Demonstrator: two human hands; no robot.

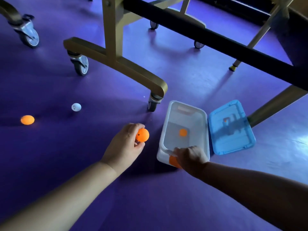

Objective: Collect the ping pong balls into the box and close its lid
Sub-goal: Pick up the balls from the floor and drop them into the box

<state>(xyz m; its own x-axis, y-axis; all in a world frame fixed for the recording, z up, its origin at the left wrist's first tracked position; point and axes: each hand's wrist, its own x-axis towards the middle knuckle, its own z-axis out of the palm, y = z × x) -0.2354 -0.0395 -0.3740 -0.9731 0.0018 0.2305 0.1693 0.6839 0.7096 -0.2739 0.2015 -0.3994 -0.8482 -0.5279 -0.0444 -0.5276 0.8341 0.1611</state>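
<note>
Collection looks about a quarter done, judging by how things lie: at the far left a loose orange ball (27, 120) sits on the purple floor (50, 155), and a white ball (76, 107) rests near it, a little to the right and further off; both are well apart from the box and untouched. Next along, the left hand (124, 144) has its fingertips and thumb curled round a held orange ball (142, 135), lifted clear of the floor and just beside the box's left wall, not yet over the opening. The translucent white box (167, 124) stands open on the floor near a castor (152, 104) of the gold table frame, with a single orange ball inside (183, 132) on its bottom. The right hand (190, 157) grips the box at its near rim, fingers hooked over the edge just above an orange latch (173, 161), apparently steadying it. Furthest right, the blue lid (231, 127) lies flat on the floor, touching or nearly touching the box's right side. So one ball is in and one is about to go in, while two are left to fetch and the lid is left to fit and close
</note>
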